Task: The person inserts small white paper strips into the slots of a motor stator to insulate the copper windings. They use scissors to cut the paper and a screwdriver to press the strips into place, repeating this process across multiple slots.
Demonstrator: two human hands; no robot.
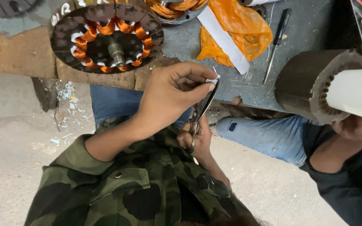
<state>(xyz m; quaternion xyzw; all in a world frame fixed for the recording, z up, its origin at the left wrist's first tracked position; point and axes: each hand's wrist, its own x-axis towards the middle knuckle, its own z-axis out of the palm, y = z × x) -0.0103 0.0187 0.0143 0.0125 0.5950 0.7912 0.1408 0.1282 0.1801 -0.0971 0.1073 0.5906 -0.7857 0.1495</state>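
Paper slip (pixel 213 78) — between left fingers (pixel 197 86)

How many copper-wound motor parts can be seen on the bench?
2: a round stator with copper coils at the bench's front edge, and a second copper winding cut off by the top edge. Others may lie out of frame.

paper slip (pixel 213 78) mostly hidden by left grip (pixel 170 98); scissors (pixel 200 109) handles buried in right grip (pixel 194 140); co-worker's stator (pixel 311 86) cut off at rt edge.

head-worn view, steeply downward, close up
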